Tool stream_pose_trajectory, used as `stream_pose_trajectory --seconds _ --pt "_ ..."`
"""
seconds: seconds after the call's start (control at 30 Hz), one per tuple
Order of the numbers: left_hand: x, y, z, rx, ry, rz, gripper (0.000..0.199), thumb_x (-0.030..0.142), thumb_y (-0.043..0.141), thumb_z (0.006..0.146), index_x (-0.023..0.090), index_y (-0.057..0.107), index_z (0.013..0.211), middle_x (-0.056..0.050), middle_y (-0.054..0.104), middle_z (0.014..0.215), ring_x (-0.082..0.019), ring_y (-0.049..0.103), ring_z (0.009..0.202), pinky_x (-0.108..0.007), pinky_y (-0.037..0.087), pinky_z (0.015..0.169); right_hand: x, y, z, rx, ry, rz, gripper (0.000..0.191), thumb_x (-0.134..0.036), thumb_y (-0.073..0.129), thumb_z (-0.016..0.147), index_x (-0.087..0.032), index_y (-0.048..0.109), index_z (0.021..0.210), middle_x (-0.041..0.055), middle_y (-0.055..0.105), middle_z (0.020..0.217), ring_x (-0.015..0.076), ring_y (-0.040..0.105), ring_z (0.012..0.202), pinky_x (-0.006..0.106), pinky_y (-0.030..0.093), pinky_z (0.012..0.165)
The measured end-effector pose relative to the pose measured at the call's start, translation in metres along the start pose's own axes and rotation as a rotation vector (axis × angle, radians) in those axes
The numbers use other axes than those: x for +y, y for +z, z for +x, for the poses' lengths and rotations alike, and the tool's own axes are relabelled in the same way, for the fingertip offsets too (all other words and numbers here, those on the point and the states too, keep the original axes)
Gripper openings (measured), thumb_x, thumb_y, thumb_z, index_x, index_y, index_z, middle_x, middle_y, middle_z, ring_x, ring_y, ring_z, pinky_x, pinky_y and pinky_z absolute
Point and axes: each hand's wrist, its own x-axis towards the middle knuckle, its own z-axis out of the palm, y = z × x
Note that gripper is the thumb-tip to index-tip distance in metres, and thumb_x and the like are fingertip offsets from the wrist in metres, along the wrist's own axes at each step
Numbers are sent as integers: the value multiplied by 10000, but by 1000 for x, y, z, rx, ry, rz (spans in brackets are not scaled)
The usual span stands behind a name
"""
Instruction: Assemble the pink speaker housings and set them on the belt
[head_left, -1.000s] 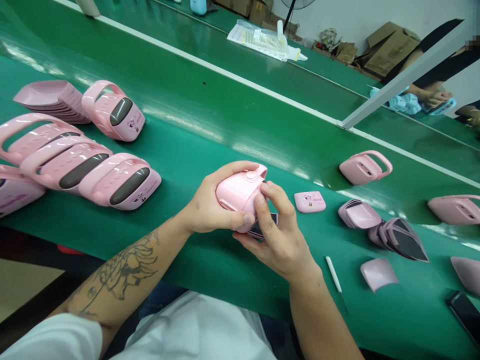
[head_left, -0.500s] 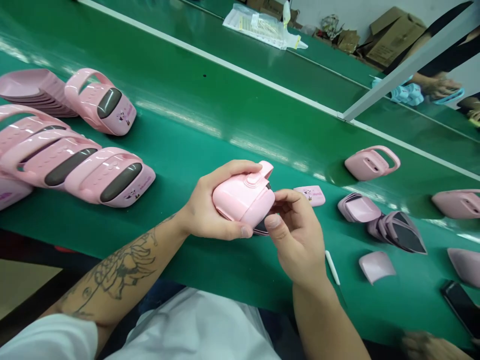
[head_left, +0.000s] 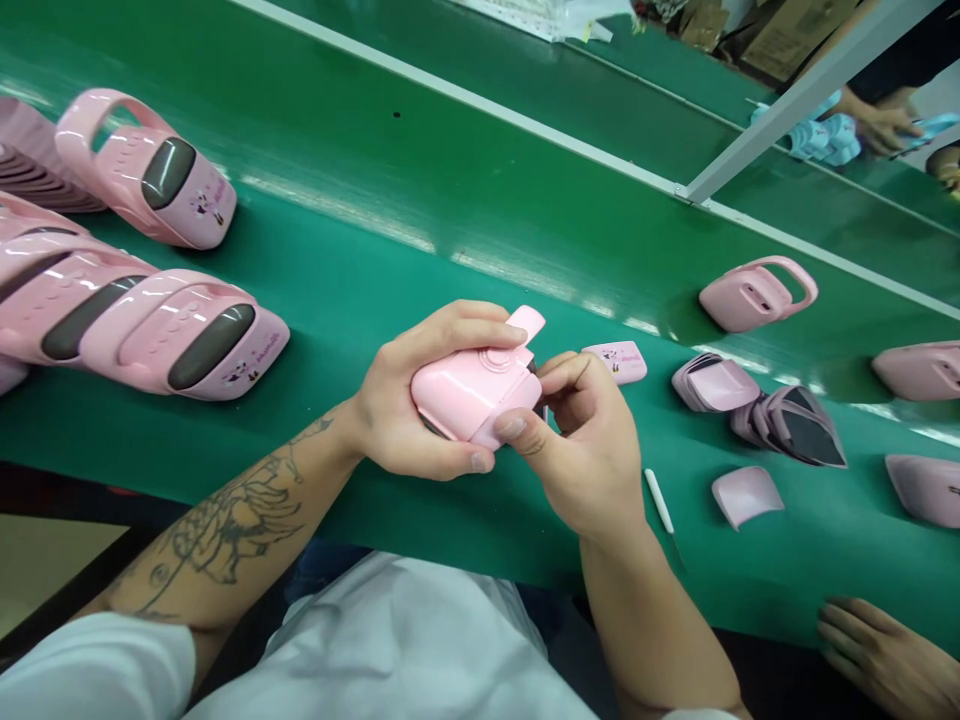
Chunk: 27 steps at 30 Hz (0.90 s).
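A pink rounded housing [head_left: 469,392] with a short strap-like handle is held above the green bench. My left hand [head_left: 409,395] wraps round its left side, thumb along the lower edge. At its right end my right hand [head_left: 592,440] pinches the edge, thumb on the front and fingers behind, partly hidden. Just behind my right hand lies a pink printed panel [head_left: 621,362]. A white-handled tool [head_left: 660,502] with a thin tip rests right of my right wrist, and a small curved pink cover [head_left: 747,496] lies farther right.
Several finished-looking pink housings [head_left: 217,345] stand at the left. Stacked covers [head_left: 724,385] and another pink unit [head_left: 757,295] are at the right. Another person's hand [head_left: 889,650] rests at lower right; a person's hands [head_left: 889,125] work beyond the metal post [head_left: 787,110].
My right thumb has moved up and left onto the housing's end, with the fingers closer to it. The other person's hand has come further into view at lower right. The view has shifted slightly.
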Motion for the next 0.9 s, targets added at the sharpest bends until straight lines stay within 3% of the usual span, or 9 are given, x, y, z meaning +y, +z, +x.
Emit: stream_pose_trajectory --seconds 0.23,0.33,0.47,0.6,0.73,0.8,0.9 --pt "6 2 2 -14 21 9 890 475 1012 749 201 711 1540 -202 708 1379 -371 721 1258 -490 612 1097 -1 -4 -1 -31 44 25 742 -648 1020 620 -151 534 881 -12 602 871 48 551 824 208 464 719" --pt "6 1 3 -25 39 37 889 470 1013 730 234 721 1536 -176 721 1363 -356 722 1244 -472 609 1087 1 -4 0 -29 47 9 754 -672 1014 617 -152 545 895 -10 607 883 52 555 834 208 474 727" --pt "-2 -1 3 4 5 11 874 447 1032 686 245 756 1490 -156 742 1363 -350 723 1245 -454 610 1084 14 -2 3 -14 20 -6 699 -693 965 697 -159 602 965 -2 640 940 52 592 839 208 504 729" --pt "-10 -4 1 216 -245 -259 753 483 987 726 219 781 1401 -133 777 1329 -304 762 1095 -395 644 926 21 -5 9 50 -192 -100 564 -621 860 875 -205 688 1215 33 684 1163 64 670 1029 216 589 910" --pt "-7 -3 3 451 -566 -568 644 611 885 837 219 746 1330 -139 779 1307 -291 789 1020 -383 654 799 16 -8 11 -121 -157 -74 555 -546 827 924 -224 678 1350 51 682 1200 60 692 1004 218 629 909" --pt "-4 -1 7 436 -664 -626 682 710 859 846 188 737 1268 -177 780 1290 -345 804 1047 -442 671 822 13 -6 11 -165 -118 -5 626 -514 871 882 -221 656 1391 40 677 1137 50 680 930 207 630 856" --pt "0 3 11 351 -748 -699 853 906 777 820 135 733 1182 -232 792 1169 -428 810 1063 -523 680 855 10 1 10 -134 -94 50 679 -476 945 794 -208 668 1354 14 650 1022 39 638 867 179 597 780"
